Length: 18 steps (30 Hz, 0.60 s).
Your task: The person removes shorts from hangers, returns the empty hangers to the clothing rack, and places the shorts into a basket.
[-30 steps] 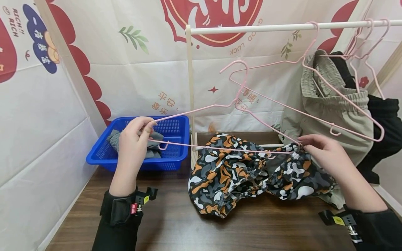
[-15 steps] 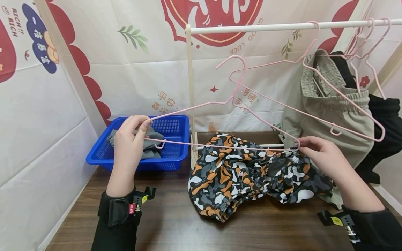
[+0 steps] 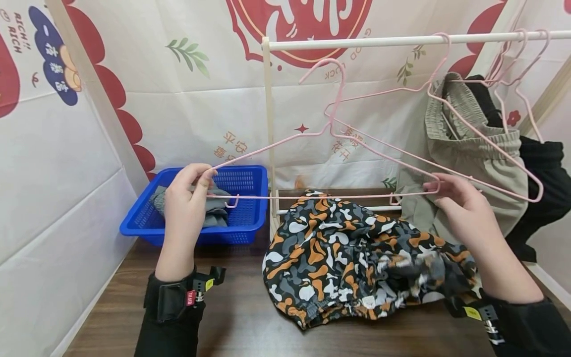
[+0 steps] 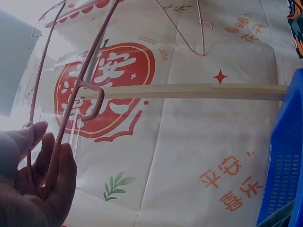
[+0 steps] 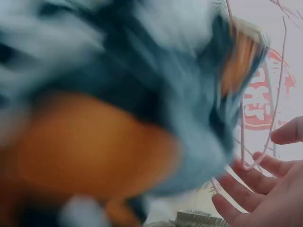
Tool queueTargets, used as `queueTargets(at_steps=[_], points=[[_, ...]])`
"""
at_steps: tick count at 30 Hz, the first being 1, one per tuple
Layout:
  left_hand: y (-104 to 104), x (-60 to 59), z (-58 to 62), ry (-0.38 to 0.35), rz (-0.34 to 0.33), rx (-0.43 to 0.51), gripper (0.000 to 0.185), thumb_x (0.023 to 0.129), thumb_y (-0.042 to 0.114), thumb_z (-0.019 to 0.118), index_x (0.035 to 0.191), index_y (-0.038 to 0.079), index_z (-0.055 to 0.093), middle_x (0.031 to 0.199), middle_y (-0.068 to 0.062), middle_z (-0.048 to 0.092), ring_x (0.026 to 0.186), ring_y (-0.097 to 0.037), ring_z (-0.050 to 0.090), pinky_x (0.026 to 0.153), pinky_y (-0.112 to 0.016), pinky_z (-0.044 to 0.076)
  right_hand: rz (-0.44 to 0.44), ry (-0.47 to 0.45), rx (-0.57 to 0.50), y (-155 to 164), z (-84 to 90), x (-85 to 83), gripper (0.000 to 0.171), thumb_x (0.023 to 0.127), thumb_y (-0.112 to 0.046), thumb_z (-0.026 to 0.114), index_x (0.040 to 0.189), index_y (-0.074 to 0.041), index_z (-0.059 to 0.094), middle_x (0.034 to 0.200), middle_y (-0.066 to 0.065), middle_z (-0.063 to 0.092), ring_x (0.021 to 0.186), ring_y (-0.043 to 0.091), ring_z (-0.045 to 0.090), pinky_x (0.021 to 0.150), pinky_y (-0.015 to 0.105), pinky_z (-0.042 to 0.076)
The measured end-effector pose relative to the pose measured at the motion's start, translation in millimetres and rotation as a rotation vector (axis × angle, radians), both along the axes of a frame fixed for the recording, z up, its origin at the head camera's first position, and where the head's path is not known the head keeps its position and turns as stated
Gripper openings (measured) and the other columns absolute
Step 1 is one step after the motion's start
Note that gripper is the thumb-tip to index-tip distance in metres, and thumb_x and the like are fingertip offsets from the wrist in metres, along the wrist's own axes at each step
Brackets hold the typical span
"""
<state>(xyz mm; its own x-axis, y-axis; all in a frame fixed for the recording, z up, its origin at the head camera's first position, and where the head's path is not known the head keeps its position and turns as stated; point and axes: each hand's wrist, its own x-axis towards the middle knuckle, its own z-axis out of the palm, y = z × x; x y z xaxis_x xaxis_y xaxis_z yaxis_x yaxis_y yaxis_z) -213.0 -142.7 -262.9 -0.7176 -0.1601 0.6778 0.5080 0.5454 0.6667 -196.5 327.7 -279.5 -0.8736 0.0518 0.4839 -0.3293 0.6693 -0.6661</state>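
Observation:
My left hand (image 3: 185,198) pinches the left corner of a pink wire hanger (image 3: 272,148), thumb on one side and fingers on the other, in the left wrist view too. The hanger is held upright, its hook up, in front of the rack. At its right corner my right hand (image 3: 468,208) has its fingers spread and relaxed, fingertips right at the wire. Below lie pants (image 3: 321,258) with a black, orange, grey and white blob pattern and a gathered elastic edge. Their right part is blurred; close and smeared, they fill much of the right wrist view.
A white rail (image 3: 357,42) carries several pink hangers, with khaki pants (image 3: 473,163) and black pants (image 3: 542,173) at right. A blue basket (image 3: 243,233) with a grey cloth (image 3: 218,213) stands at left on the brown table (image 3: 232,307). A printed cloth hangs behind.
The hanger has risen, and its right end has come away from the patterned pants. The pants have dropped and spread toward the front; my right hand's fingers have loosened.

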Motion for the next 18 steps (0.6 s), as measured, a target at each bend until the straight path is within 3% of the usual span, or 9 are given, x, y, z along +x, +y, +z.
queueTargets(at_steps=[4,7,11,14,18], points=[[4,-0.6,-1.0,0.025,-0.031,0.034,0.024,0.1,0.023,0.054,0.105,0.004,0.067,0.088,-0.007,0.059,0.082,-0.01,0.053,0.066,-0.019,0.05,0.016,0.038,-0.059,-7,2.8,-2.5,0.049,0.101,-0.012,0.05,0.148,-0.012,0.038,0.12,-0.013,0.053,0.107,-0.005,0.048,0.083,0.006,0.036],[7,-1.2,-1.1,0.048,-0.04,0.044,0.023,0.1,0.023,0.054,0.104,0.004,0.066,0.086,-0.007,0.059,0.081,-0.011,0.053,0.065,-0.018,0.05,-0.007,0.05,-0.044,-11,5.2,-3.5,0.055,0.102,-0.021,0.052,0.152,-0.018,0.031,0.136,0.005,0.047,0.12,0.009,0.045,0.095,0.012,0.032],[12,-2.0,-1.4,0.075,-0.041,0.049,0.023,0.1,0.024,0.055,0.102,0.004,0.066,0.085,-0.007,0.058,0.081,-0.011,0.052,0.064,-0.021,0.047,-0.072,0.097,-0.01,-17,9.3,-2.4,0.055,0.101,-0.025,0.052,0.151,-0.013,0.033,0.143,0.022,0.037,0.126,0.034,0.035,0.105,0.039,0.026],[15,-1.9,-2.0,0.087,-0.04,0.054,0.022,0.1,0.024,0.055,0.102,0.004,0.066,0.084,-0.006,0.058,0.081,-0.012,0.052,0.063,-0.023,0.045,-0.106,0.137,-0.007,-21,11.4,-1.5,0.052,0.1,-0.024,0.054,0.146,-0.008,0.038,0.14,0.021,0.037,0.123,0.04,0.034,0.103,0.05,0.023],[21,-0.8,-2.8,0.095,-0.048,0.061,0.023,0.1,0.024,0.055,0.102,0.004,0.066,0.084,-0.006,0.057,0.08,-0.012,0.052,0.063,-0.02,0.047,-0.112,0.23,0.023,-25,12.6,-1.5,0.049,0.095,-0.019,0.063,0.14,-0.007,0.047,0.134,0.014,0.046,0.124,0.037,0.037,0.106,0.044,0.024]])
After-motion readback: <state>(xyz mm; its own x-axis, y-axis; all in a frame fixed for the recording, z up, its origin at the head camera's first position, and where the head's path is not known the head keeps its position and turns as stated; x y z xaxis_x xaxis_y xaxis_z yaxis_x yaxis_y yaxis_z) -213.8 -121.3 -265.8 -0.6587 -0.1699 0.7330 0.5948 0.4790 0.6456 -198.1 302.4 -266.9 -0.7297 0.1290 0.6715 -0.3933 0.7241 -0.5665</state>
